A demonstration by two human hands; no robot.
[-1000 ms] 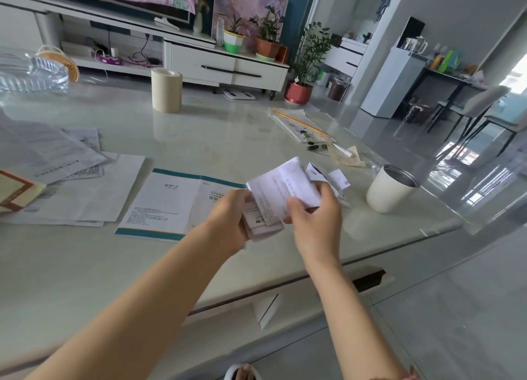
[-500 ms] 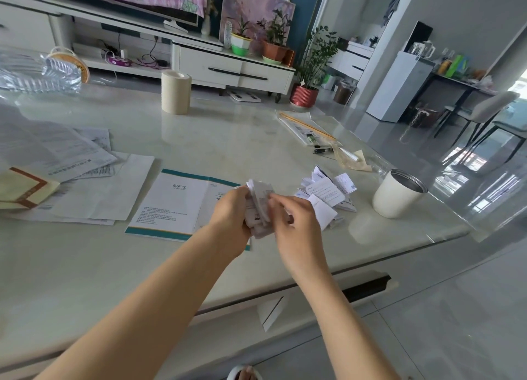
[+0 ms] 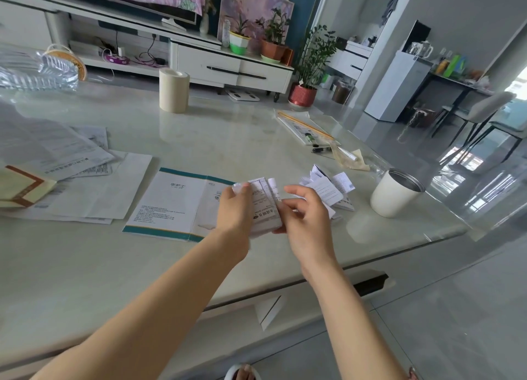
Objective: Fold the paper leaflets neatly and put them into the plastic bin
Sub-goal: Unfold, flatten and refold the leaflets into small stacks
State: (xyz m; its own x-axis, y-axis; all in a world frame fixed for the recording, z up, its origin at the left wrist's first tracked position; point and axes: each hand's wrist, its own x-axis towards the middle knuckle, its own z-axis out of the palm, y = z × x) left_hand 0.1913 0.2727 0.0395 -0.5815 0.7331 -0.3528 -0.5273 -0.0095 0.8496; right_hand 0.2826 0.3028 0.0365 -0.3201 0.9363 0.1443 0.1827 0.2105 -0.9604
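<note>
White paper, a folded leaflet (image 3: pixel 265 205), is being held over the worktop (image 3: pixel 85 265), near its front edge. It is being gripped on one side by the left hand (image 3: pixel 236 208), fingers curled round it, and pinched on the other side by the right hand (image 3: pixel 306 218). A pile of folded leaflets (image 3: pixel 328 190) is being held up by the worktop at 2 o'clock from the hands, with a white cup (image 3: pixel 395 194) farther out at 3 o'clock.

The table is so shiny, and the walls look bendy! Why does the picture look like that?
Head view: daylight from the right glares off the glossy table and the floor, which mirror the room; the wide-angle lens bends the TV cabinet and tilts the wall near the edges; the folded leaflet is sharp, its small print still unreadable.
</note>
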